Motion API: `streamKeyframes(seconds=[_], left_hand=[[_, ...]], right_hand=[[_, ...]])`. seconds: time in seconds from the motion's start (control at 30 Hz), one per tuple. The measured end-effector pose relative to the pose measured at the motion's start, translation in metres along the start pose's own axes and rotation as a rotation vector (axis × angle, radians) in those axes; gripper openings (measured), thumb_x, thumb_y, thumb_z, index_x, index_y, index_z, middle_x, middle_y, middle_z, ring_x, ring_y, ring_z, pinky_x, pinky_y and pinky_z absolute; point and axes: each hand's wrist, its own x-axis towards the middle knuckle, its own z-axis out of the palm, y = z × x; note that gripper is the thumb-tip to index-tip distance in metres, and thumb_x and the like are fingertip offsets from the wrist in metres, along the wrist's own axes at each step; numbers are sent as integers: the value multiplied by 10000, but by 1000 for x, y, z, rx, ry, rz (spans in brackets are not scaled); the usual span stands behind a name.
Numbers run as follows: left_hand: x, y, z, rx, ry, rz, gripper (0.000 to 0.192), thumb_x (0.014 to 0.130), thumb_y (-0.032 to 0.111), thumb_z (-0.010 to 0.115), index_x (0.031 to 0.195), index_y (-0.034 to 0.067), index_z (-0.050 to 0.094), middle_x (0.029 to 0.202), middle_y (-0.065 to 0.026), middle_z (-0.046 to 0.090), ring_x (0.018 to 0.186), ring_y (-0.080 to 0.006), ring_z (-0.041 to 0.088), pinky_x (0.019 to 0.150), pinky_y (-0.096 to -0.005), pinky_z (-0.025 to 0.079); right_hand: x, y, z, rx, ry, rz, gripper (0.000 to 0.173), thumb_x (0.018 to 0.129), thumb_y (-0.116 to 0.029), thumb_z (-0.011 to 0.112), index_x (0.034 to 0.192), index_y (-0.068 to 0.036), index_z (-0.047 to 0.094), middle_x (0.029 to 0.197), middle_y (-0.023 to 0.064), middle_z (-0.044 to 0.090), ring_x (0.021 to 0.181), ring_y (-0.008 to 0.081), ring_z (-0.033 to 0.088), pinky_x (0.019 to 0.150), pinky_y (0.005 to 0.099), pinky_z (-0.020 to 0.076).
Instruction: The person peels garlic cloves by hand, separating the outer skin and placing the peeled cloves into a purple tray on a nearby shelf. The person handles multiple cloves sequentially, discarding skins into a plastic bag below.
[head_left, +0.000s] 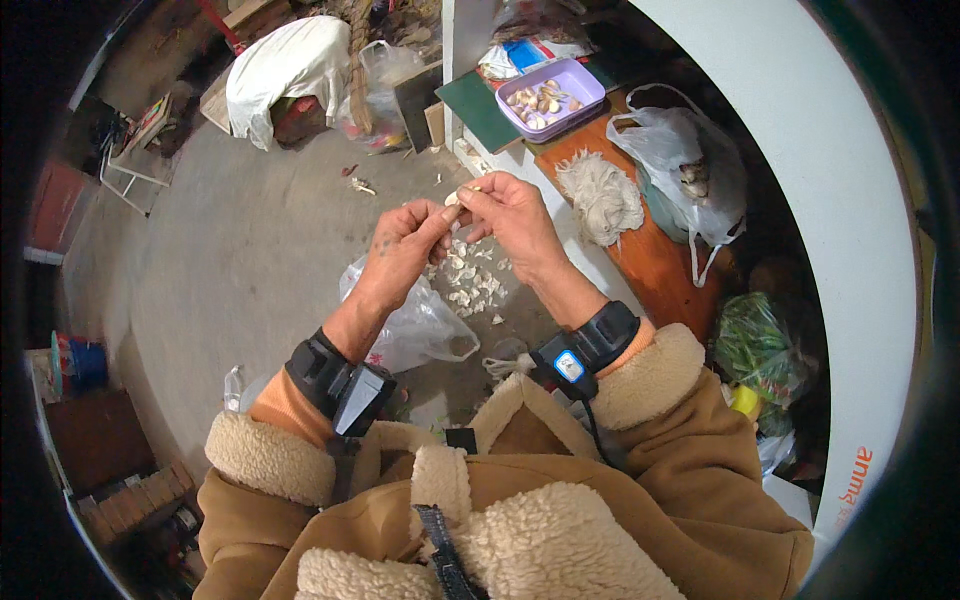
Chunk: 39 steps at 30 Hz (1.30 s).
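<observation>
A pale garlic clove is pinched between the fingertips of both hands, held up above the floor. My left hand grips it from the left, thumb uppermost. From the other side my right hand holds it with thumb and forefinger; the fingers partly hide the clove. Garlic skins lie scattered on the concrete below. Beside them, under my left wrist, is a crumpled clear plastic bag. Beyond my right hand, a purple plastic basin contains several garlic cloves.
An orange-brown wooden board on the right bears a bundle of whitish string and a white plastic bag. A bag of green vegetables sits below. A white cloth drapes something at the far left.
</observation>
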Motion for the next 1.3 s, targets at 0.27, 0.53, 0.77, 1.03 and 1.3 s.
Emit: streamKeyframes(seconds=[0.27, 0.53, 0.77, 1.03, 1.3], left_hand=[[-2, 2, -1, -46, -47, 29, 185, 841, 204, 540, 733, 56, 562, 596, 21, 511, 523, -50, 438, 491, -192, 354], [-3, 0, -2, 114, -74, 18, 192, 836, 200, 532, 717, 50, 559, 588, 22, 511, 528, -54, 453, 487, -192, 348], [4, -6, -2, 67, 186, 119, 334, 814, 106, 560, 1123, -10, 508, 985, -103, 579, 899, -140, 535, 762, -248, 434], [4, 0, -13, 64, -14, -38, 199, 781, 163, 631, 897, 1, 610, 783, -28, 602, 706, -85, 553, 659, -213, 454], [2, 13, -23, 86, -76, -53, 180, 771, 156, 641, 864, 3, 621, 770, -30, 606, 703, -94, 561, 644, -219, 467]], right_hand=[[-2, -1, 2, 108, -31, 13, 160, 821, -113, 547, 937, -2, 547, 802, 48, 594, 682, 99, 564, 610, 225, 465], [-3, 1, 4, -90, 83, -18, 161, 796, -104, 576, 911, 7, 591, 780, 52, 599, 680, 87, 563, 612, 219, 462], [3, 8, -3, -313, 48, -145, 184, 785, -77, 572, 934, 31, 577, 805, 62, 607, 726, 99, 576, 621, 221, 466], [-3, 4, 1, -478, -61, -255, 186, 736, -126, 615, 843, 17, 562, 759, 121, 632, 691, 183, 624, 611, 283, 480], [-5, -2, 2, -472, -120, -214, 169, 733, -112, 629, 817, 17, 559, 732, 108, 625, 691, 165, 621, 602, 275, 476]])
